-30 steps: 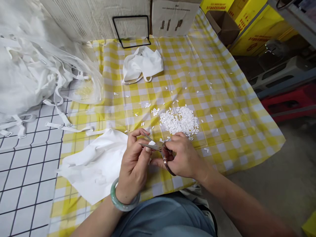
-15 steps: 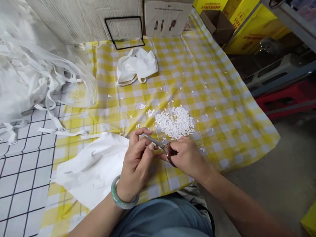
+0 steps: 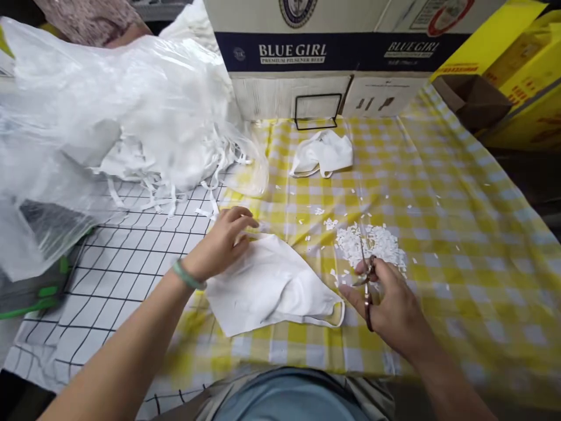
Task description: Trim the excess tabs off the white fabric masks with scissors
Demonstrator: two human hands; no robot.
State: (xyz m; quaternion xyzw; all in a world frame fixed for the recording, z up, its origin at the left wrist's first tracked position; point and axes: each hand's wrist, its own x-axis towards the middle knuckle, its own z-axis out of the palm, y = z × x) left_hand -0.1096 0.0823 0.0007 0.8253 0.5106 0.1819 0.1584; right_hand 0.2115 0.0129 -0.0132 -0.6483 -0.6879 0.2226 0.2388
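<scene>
A white cloth piece with narrow edging (image 3: 272,286) lies flat on the yellow checked cover, a loop at its right end. My left hand (image 3: 223,242) is over its upper left edge, fingers bent and apart; whether the fingertips touch the fabric I cannot tell. My right hand (image 3: 392,310) holds small scissors with brown handles (image 3: 369,307). Their blades are spread, close to a heap of tiny white cut pieces (image 3: 385,248). Farther back lies another crumpled white cloth piece (image 3: 324,153).
A big clear plastic bag of white strapped pieces (image 3: 144,111) fills the left back. Behind the cover (image 3: 456,327) stand a beer carton (image 3: 289,88), a black wire stand (image 3: 318,126) and a brown open box (image 3: 471,99). Part of another person's patterned sleeve (image 3: 92,20) shows top left.
The view has swung left. My left hand has left the scissors and moved left over the cloth. My right hand still holds the scissors, now with blades apart near the heap.
</scene>
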